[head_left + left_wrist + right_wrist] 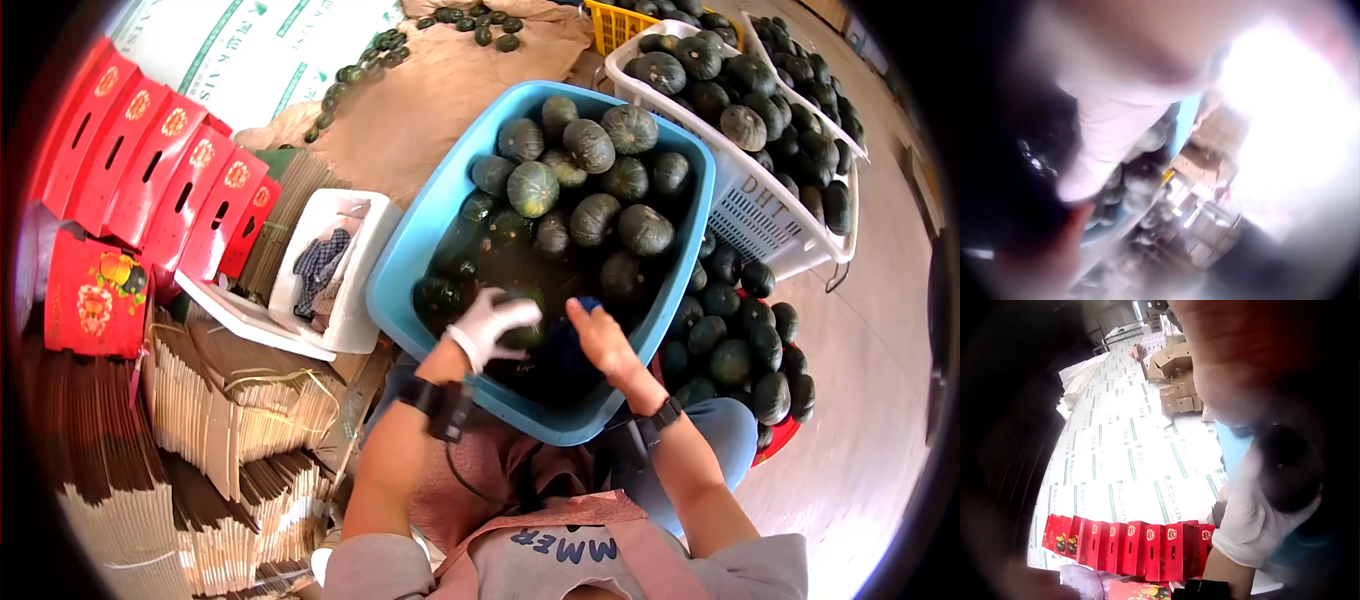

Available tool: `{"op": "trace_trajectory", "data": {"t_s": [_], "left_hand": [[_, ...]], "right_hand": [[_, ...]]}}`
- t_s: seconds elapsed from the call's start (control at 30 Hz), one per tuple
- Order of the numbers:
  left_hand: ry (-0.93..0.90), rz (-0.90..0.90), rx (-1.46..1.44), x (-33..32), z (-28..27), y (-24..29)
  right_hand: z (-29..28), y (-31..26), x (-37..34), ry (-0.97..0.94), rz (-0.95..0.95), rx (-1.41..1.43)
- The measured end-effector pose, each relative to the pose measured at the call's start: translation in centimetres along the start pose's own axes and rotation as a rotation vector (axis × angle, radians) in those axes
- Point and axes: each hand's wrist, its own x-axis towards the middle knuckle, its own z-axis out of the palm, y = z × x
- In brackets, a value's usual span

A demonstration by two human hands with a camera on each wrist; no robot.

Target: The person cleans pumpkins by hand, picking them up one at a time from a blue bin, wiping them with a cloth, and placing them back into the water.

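Note:
A blue tub of dark water holds many small dark green pumpkins, piled up at its far side. Over its near part my left hand, in a white glove, grips one dark green pumpkin. The right wrist view shows that pumpkin cupped in the gloved fingers. My bare right hand is just to the right, thumb raised, holding a dark blue cloth low over the water. The palm hides much of the cloth. The left wrist view is blurred, with the gloved hand across it.
White crates heaped with pumpkins stand at the right, above a red basin of more pumpkins. On the left are red boxes, a white foam box with cloths, and stacked flat cardboard. Pumpkins line a brown sheet behind.

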Motion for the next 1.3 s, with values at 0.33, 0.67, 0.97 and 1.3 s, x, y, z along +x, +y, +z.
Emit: {"op": "trace_trajectory", "data": {"t_s": [0.33,0.67,0.97,1.3], "left_hand": [[0.643,-0.08,0.621,12.2,-11.9,4.5],[0.396,-0.506,1.117,20.0,-9.0,3.0],[0.223,0.11,0.454,11.3,-4.9,4.1],[0.57,0.609,-0.263,7.1,1.9,-2.0]], "right_hand": [[5.2,0.5,12.0,0.067,0.313,0.517],[7.5,0.6,15.1,-0.19,0.573,0.731],[9.2,1.7,14.4,-0.206,0.114,1.104],[7.2,-3.8,-0.1,0.163,-0.304,0.267]]}}
